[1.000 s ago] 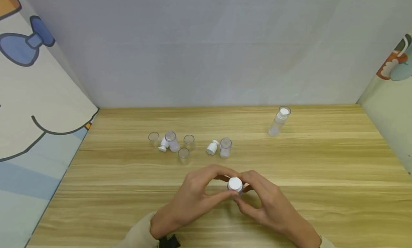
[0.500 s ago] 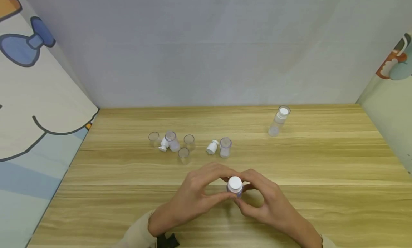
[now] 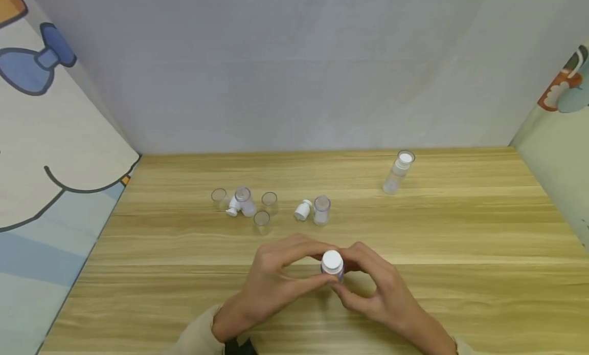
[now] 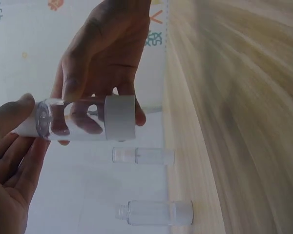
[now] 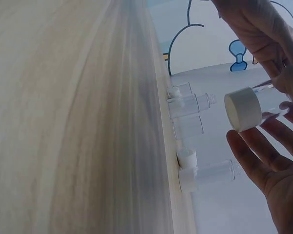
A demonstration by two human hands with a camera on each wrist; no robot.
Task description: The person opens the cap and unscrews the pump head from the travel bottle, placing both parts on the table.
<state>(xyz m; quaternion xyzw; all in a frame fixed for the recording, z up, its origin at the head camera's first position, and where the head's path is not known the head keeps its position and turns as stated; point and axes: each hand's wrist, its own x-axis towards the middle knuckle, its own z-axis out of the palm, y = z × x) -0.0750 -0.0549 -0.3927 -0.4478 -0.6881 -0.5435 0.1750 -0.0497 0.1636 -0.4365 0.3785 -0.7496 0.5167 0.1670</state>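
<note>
Head view: I log the left hand [image 3: 273,281] and right hand [image 3: 382,288] both pinching one white-topped clear bottle [image 3: 332,261] between their fingers, roughly upright, raised above the wooden table [image 3: 460,232].

White-topped bottle [image 3: 332,263] slightly farther left than before

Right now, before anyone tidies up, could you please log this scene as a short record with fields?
Held item: clear bottle with white top and white base, roughly upright, off the table
Left grip: pinches the bottle near its top
Right grip: holds its clear body
Left cluster: three clear cups, a second bottle, a white piece
Middle: another white piece beside a third bottle
Far right: standing bottle, white top within a clear cover
</note>
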